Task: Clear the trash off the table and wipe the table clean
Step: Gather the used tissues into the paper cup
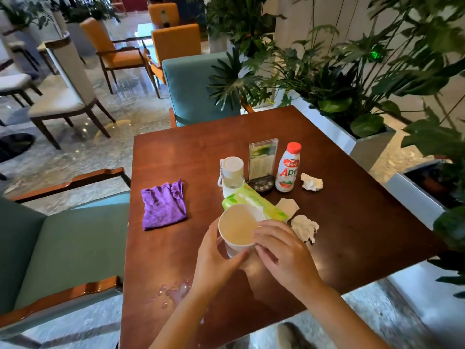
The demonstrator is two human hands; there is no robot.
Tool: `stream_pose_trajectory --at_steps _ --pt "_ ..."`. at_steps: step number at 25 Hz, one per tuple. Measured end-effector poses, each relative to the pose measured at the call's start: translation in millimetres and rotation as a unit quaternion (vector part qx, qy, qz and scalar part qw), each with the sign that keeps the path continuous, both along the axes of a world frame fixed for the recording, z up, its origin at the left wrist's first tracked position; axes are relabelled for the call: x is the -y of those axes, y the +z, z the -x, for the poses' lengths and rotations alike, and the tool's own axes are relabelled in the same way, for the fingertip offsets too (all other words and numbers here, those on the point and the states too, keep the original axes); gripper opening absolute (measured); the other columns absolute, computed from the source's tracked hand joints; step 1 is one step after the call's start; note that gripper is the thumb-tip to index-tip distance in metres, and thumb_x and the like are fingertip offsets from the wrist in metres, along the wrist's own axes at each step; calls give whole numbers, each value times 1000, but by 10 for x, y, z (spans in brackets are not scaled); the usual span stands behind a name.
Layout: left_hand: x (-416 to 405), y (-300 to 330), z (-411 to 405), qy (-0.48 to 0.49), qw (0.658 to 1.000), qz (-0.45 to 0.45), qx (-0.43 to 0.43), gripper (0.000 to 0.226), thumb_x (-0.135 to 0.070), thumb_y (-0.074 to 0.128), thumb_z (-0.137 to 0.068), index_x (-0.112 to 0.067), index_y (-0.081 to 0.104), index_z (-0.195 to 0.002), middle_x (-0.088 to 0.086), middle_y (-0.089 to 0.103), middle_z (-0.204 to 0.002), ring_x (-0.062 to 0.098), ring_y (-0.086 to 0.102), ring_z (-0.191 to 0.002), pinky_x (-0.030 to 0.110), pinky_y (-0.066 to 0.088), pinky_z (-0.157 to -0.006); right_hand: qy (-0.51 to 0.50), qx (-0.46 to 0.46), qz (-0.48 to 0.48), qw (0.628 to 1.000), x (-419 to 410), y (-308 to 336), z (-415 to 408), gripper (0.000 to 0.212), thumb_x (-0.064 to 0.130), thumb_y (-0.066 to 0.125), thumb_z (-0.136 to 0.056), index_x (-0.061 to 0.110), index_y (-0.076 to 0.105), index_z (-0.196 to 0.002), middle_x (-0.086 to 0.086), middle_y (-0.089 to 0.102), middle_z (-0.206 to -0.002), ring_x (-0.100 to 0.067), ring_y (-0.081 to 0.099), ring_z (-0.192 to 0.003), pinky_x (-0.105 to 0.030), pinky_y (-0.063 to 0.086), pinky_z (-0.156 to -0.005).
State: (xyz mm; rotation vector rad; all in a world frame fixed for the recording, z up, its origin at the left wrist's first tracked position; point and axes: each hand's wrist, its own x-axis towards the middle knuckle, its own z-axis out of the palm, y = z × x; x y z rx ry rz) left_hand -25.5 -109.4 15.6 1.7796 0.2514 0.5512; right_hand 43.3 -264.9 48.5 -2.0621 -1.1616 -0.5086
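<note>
Both of my hands hold a white paper cup (235, 226) above the brown wooden table (352, 222). My left hand (214, 260) wraps its left side and base, and my right hand (281, 250) grips its right rim. The cup looks empty inside. Crumpled white tissues lie to the right: one (304, 226) beside my right hand, one (311, 182) near the bottle, and a flat piece (288, 206) between them. A folded purple cloth (163, 205) rests at the table's left side. A spill of liquid (173, 292) wets the table's near left edge.
A green wet-wipe pack (251, 200), a small clear bottle with a white lid (232, 175), a red-capped drink bottle (288, 168) and an acrylic menu stand (263, 159) stand mid-table. Teal chairs (196, 89) sit at the left and far side. Planters (334, 127) line the right.
</note>
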Motion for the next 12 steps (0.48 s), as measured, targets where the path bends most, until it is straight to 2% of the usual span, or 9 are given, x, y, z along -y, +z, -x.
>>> stream_pose_trajectory --at_steps 3,5,6,7,9,11,12 --pt "284 -2 -275 15 1000 22 -15 73 -10 85 -65 -34 48 -123 -24 58 -121 1 56 -113 10 44 -85 -14 -39 -33 999 278 -98 -312 17 15 62 -84 15 66 -101 0 62 -112 -9 51 -114 -18 40 -99" --pt "450 4 -454 37 999 33 -21 70 -13 82 -64 -36 48 -120 -30 57 -119 -5 55 -111 6 44 -82 -79 -81 -65 992 532 -266 -625 26 17 65 -82 16 63 -108 -1 59 -115 -13 51 -113 -17 37 -100" --pt "518 -11 -548 46 998 35 -22 68 -13 80 -64 -37 48 -119 -32 57 -118 -7 55 -110 5 43 -81 -129 -112 -54 984 663 -382 -818 28 15 69 -79 15 64 -107 -4 60 -115 -19 53 -112 -21 38 -98" --pt "569 -20 -616 53 998 32 -22 67 -12 79 -64 -37 48 -119 -34 57 -116 -9 55 -109 4 43 -80 -178 -154 -12 972 766 -514 -990 31 14 72 -77 14 65 -107 -7 60 -118 -26 53 -112 -27 39 -96" --pt "643 -14 -711 64 997 16 -32 69 -13 79 -64 -39 46 -119 -35 56 -117 -9 54 -109 3 42 -80 -217 -235 140 937 864 -802 -1256 37 20 70 -80 20 62 -116 -9 49 -134 -30 43 -124 -37 40 -97" --pt "698 8 -776 83 995 7 -50 70 -23 81 -63 -43 45 -120 -36 54 -118 -6 53 -112 5 42 -83 -171 -254 256 917 847 -1056 -1406 40 30 60 -86 28 53 -125 -4 39 -143 -24 32 -131 -36 40 -97" --pt "724 19 -798 91 994 3 -57 71 -29 81 -62 -45 44 -120 -35 54 -119 -5 53 -113 6 42 -84 -139 -243 277 919 819 -1168 -1456 38 32 57 -87 28 51 -125 -2 41 -140 -23 35 -128 -35 41 -95"
